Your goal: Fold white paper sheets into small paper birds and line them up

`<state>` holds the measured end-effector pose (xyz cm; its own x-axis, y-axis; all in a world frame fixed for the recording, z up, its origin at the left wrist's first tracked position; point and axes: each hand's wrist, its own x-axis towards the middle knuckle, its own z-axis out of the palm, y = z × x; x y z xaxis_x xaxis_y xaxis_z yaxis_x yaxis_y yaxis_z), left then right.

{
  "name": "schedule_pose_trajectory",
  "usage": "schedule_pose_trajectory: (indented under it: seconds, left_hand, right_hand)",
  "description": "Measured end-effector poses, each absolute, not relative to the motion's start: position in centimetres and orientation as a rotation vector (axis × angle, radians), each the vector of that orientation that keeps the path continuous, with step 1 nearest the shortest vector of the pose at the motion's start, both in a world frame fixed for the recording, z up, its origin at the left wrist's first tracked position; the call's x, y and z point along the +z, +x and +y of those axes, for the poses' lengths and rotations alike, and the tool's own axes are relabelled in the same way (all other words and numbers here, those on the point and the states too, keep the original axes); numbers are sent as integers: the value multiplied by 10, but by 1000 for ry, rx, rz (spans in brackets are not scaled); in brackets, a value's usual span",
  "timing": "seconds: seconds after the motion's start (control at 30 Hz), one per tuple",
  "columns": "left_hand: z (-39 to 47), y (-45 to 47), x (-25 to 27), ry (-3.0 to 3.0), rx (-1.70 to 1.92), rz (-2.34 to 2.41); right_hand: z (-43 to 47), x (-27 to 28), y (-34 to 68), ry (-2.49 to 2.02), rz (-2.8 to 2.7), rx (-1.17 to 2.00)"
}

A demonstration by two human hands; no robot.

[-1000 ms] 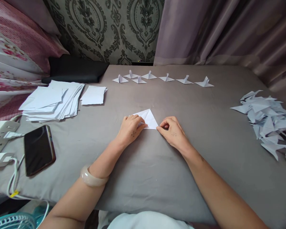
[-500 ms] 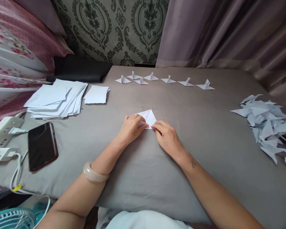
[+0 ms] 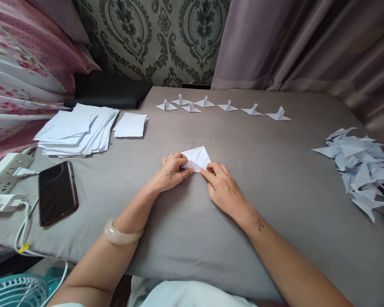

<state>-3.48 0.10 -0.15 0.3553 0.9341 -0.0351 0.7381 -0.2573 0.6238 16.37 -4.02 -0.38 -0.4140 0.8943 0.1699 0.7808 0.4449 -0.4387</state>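
Leftward lies a phone (image 3: 58,193), rightward a paper-bird heap (image 3: 360,160) (left hand (image 3: 173,171) and right hand (image 3: 222,186) pinching one folded sheet (image 3: 199,157)).

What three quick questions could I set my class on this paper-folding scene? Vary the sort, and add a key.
1. How many paper figures stand spread out along the far side of the grey cloth?
2. True or false: the phone lies on the same side of the scene as the large paper stack.
3. What do the left hand and the right hand both touch?
a) the power strip
b) the partly folded sheet
c) the fan

Key: 1. seven; 2. true, both at the left; 3. b.
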Motion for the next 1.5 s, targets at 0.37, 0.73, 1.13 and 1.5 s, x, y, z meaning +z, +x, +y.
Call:
schedule_pose_trajectory:
  seconds: [0.37,0.73,1.13,1.5]
  left_hand:
    - [0,-36,0,2134,470,1375]
    - [-6,-18,-3,2438,824,1633]
    - [-10,-20,-6,2620,548,1124]
    - [-25,-18,12,2773,295,1124]
  right_hand:
    - [-41,-3,165,-1404,-2308,422]
    - [-44,-3,165,-1428,-2344,391]
    - [-42,12,178,-1413,-2379,537]
    - [-38,20,202,-1485,-2447,552]
